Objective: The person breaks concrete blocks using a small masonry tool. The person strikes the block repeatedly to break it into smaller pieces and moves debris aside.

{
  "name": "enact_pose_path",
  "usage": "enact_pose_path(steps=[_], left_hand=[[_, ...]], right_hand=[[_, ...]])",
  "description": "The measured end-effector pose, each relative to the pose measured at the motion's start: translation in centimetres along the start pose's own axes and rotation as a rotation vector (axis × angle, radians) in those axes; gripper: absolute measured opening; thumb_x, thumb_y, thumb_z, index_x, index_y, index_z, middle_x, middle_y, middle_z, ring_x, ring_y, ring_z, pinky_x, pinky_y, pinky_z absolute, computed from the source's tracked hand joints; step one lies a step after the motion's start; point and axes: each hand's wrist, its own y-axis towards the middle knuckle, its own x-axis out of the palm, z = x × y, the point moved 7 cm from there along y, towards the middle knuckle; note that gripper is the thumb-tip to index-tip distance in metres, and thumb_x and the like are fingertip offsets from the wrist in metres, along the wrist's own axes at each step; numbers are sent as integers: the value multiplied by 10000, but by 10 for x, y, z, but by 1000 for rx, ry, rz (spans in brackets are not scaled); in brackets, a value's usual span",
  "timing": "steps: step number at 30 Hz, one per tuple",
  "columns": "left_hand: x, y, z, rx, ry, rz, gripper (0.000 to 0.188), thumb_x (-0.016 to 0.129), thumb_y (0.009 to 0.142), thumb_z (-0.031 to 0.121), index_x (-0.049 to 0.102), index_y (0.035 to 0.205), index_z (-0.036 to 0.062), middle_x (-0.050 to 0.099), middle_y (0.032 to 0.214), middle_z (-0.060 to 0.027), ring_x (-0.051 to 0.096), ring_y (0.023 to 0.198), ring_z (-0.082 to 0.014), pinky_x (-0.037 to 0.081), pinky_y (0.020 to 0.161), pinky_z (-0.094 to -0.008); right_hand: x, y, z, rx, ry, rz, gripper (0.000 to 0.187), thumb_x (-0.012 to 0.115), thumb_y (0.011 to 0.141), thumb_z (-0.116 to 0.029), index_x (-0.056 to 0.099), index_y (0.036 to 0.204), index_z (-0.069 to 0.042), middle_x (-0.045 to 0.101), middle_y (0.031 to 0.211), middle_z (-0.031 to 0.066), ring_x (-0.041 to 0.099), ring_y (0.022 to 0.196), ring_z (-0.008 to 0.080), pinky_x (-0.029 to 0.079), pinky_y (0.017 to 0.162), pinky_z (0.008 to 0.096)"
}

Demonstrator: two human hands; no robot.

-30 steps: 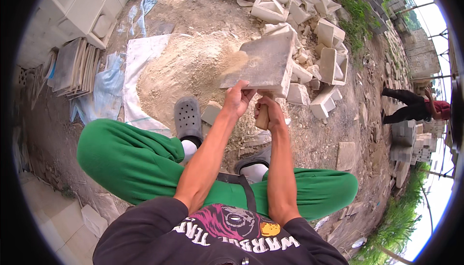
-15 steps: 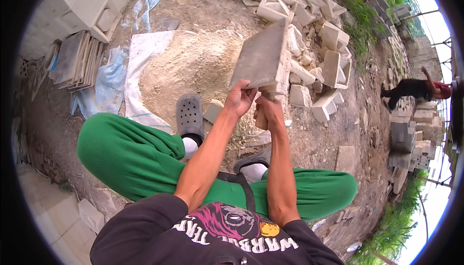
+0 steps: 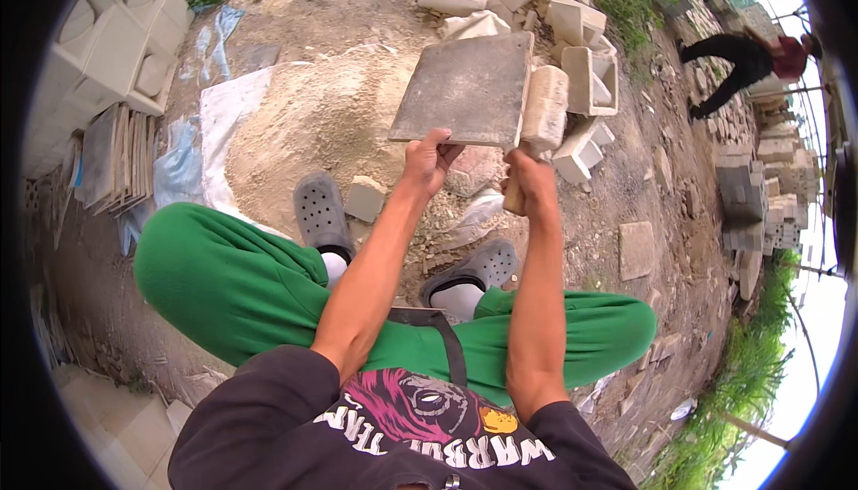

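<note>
A flat, square grey board (image 3: 465,88) is held up in front of me, its broad face turned up toward me. My left hand (image 3: 431,164) grips its near edge, thumb on top and fingers underneath. Closed round a short wooden handle, my right hand (image 3: 534,181) holds a mallet (image 3: 545,107) with a thick, pale, worn head. That head stands upright just right of the board's right edge; whether the two touch I cannot tell. Below and beyond the board lies a heap of sandy crumbs (image 3: 304,123) on a white sheet (image 3: 217,137).
Broken hollow blocks (image 3: 590,79) are piled beyond the mallet. Similar boards (image 3: 116,159) lean in a stack at left, near pale blocks (image 3: 125,43). A small block (image 3: 365,198) lies by my left shoe, a flat slab (image 3: 635,250) at right. Another person (image 3: 751,56) walks at far right.
The board has tilted to show its broad face more fully. The mallet, earlier mostly hidden behind it, has come out to the right. The other person has moved along.
</note>
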Motion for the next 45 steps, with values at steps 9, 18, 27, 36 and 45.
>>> enact_pose_path(steps=[9, 18, 27, 36, 45], left_hand=[[-37, 1, -84, 205, 527, 207, 465, 687, 842, 42, 303, 1086, -54, 489, 1130, -192, 636, 960, -248, 634, 860, -410], [-92, -27, -109, -310, 732, 251, 443, 653, 939, 235, 549, 1171, -127, 662, 1125, -254, 696, 979, -324, 618, 805, -387], [-93, -60, 10, 361, 2032, 368, 278, 660, 876, 234, 662, 1031, 2, 679, 949, -158, 645, 945, -376, 504, 809, -488], [-120, -113, 61, 451, 2267, 482, 1023, 770, 701, 274, 222, 1508, -33, 352, 1497, -260, 348, 1398, -406, 292, 1161, -472], [-133, -97, 61, 208, 2284, 537, 956, 821, 731, 172, 232, 1450, -49, 382, 1451, -270, 394, 1353, -426, 326, 1147, -452]], right_hand=[[-109, -30, 60, 116, 111, 221, 309, 716, 745, -145, 614, 930, 81, 599, 733, 121, 633, 503, 240, 530, 432, 369], [-45, -3, 121, 211, 116, 94, 294, 752, 743, -169, 668, 822, 101, 628, 682, 120, 637, 498, 214, 529, 439, 343], [19, 22, 159, 186, -210, 13, 417, 760, 722, -264, 682, 805, 137, 706, 731, 188, 716, 569, 268, 563, 536, 374], [30, 24, 147, 217, -62, -9, 327, 740, 734, -207, 655, 730, 109, 672, 661, 154, 680, 515, 240, 531, 475, 363], [36, 15, 145, 169, -73, 41, 327, 726, 741, -153, 647, 936, 98, 684, 783, 135, 664, 555, 225, 541, 462, 351]])
